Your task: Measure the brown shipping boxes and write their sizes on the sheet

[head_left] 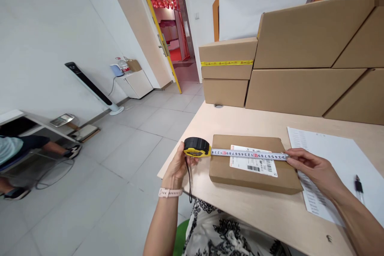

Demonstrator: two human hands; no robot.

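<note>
A black and yellow tape measure [196, 147] is gripped in my left hand [177, 164], just off the left side of a small brown cardboard box [240, 179]. Its white blade is drawn out to the right across the top of the box, over a white shipping label [255, 165]. My right hand [312, 166] pinches the blade's free end near the box's right edge. A black wrist strap hangs from the tape measure's case. The box lies flat on the light wooden table [192, 128].
Printed sheets of paper [333, 148] lie right of the box, with a black pen [358, 186] on them. Stacked cardboard boxes [300, 88] line the table's back. Another person's leg [57, 148] shows at far left. A tower fan [90, 84] stands by the wall.
</note>
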